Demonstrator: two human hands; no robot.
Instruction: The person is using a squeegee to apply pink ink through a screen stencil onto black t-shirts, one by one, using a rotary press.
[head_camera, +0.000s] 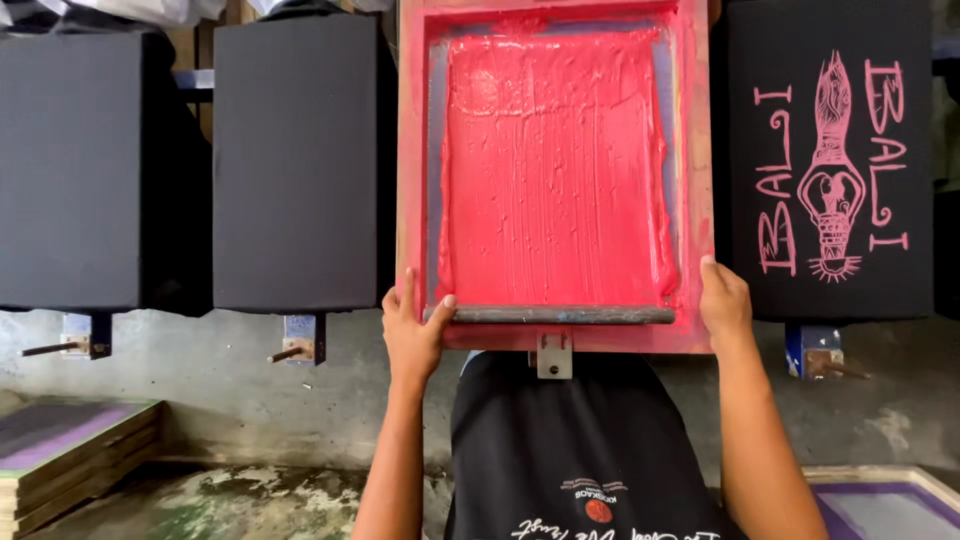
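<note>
Both hands, left (412, 335) and right (724, 305), grip the stiff, ink-slick red screen frame (700, 200) at its near corners.

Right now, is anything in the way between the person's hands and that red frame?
Nothing visible. The left hand already grips the near edge of the red frame, thumb on the grey bar inside it. The right hand holds the frame's right corner.

The screen frame (555, 175) lay between 2 blank boards (295, 160) at left and 1 printed board (830, 160) at right. A squeegee (560, 314) rested in the frame's near end.
</note>
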